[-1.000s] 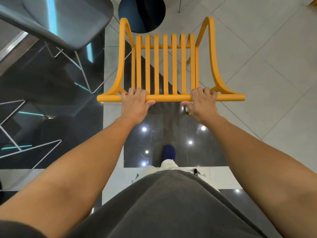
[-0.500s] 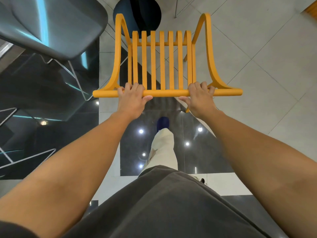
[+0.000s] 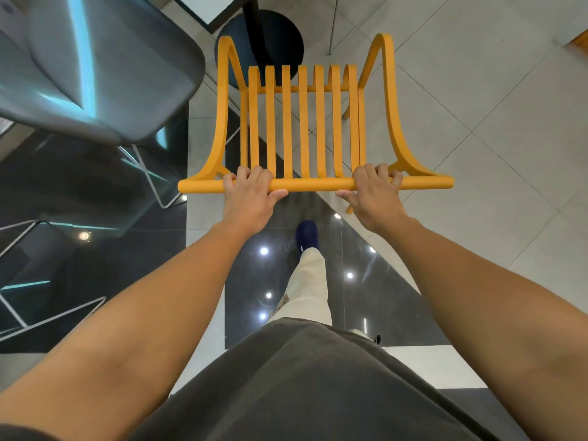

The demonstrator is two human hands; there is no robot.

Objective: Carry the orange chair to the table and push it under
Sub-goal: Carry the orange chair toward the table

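The orange chair (image 3: 303,122) with a slatted seat and curved armrests is straight ahead of me, seen from above. My left hand (image 3: 249,198) grips the left part of its top back rail, and my right hand (image 3: 375,195) grips the right part of that rail. Just beyond the chair's front is the table's round dark base (image 3: 280,36) with its post, and a corner of the white tabletop (image 3: 206,7) shows at the top edge.
A grey shell chair (image 3: 95,68) on white wire legs stands close on the left, next to the orange chair's left armrest. My leg and blue shoe (image 3: 307,235) are below the chair on glossy dark tiles. Light tiled floor (image 3: 477,122) spreads to the right.
I have stepped forward with the chair in both hands. The table's base and tabletop corner have come nearer, and my blue shoe has swung forward under the rail.
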